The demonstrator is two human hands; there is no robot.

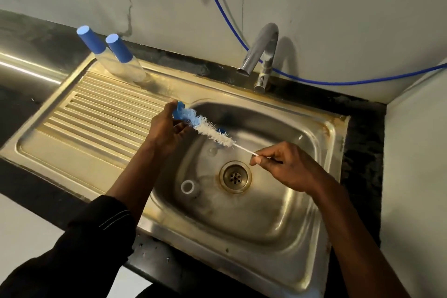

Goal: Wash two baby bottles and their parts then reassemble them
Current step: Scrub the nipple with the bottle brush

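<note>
Bottles, two counted: left bottle [100,54] and right bottle [127,59], both upright with blue caps on. They stand side by side at the back corner of the drainboard [96,113], far left of the drain [235,177] and well apart from it.

Brush [210,132]: one, with blue and white bristles. It is held in the air over the basin, beyond the drain and slightly left, slanting between my two hands.

Left hand [167,128]: fingers clenched round one blue part [180,111] at the bristle end, left of and beyond the drain. That end is blurred, so I cannot tell whether the bristles sit inside the part. A small blue bit shows behind the bristles; I cannot tell what it is.

Right hand [285,167]: fingers pinching the brush's thin white stem, just right of the drain and a little beyond it.

White ring [188,187]: one, lying flat on the basin floor just left of the drain.

Tap [260,53]: one, on the back rim beyond the drain, spout over the basin. One blue hose [314,81] runs behind it.

Edges: the sink [333,128] rim lies right of the drain, then a strip of dark desk [362,152], then a wall. Bare steel floor spreads on the near side of the drain. The ribbed drainboard spreads to the left.
</note>
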